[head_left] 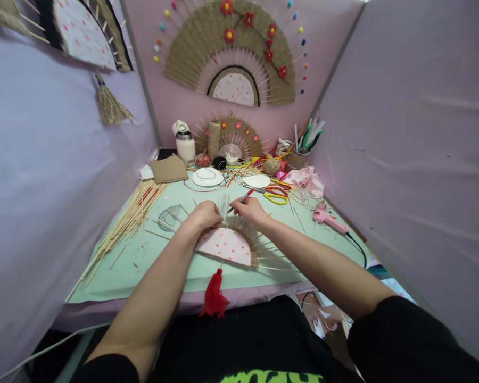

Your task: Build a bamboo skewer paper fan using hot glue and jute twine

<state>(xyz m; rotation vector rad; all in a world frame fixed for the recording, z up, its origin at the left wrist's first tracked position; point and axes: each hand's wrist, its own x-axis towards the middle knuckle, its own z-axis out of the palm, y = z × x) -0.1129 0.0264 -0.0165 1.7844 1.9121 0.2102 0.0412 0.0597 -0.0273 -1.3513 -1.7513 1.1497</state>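
On the table before me lies a half-round fan [225, 246] with a pink dotted centre, a woven twine band and thin sticks fanning outward. A red tassel [214, 295] hangs from its lower edge over the table's front. My left hand [208, 214] is closed at the fan's upper edge, pinching a clear ruler [225, 205] that points away from me. In my right hand [252, 209] is a red marker [245, 196], its tip beside the ruler's right edge. Left of my left hand rests a clear protractor [168, 217].
Bamboo sticks [125, 221] are heaped along the left. At the right lies a pink glue gun [330, 219] with a cord. Scissors [277, 194], white discs [207, 176], cardboard [170, 169], a bottle [186, 148] and a tool tin [298, 158] stand farther back. Finished fans [183, 58] hang behind.
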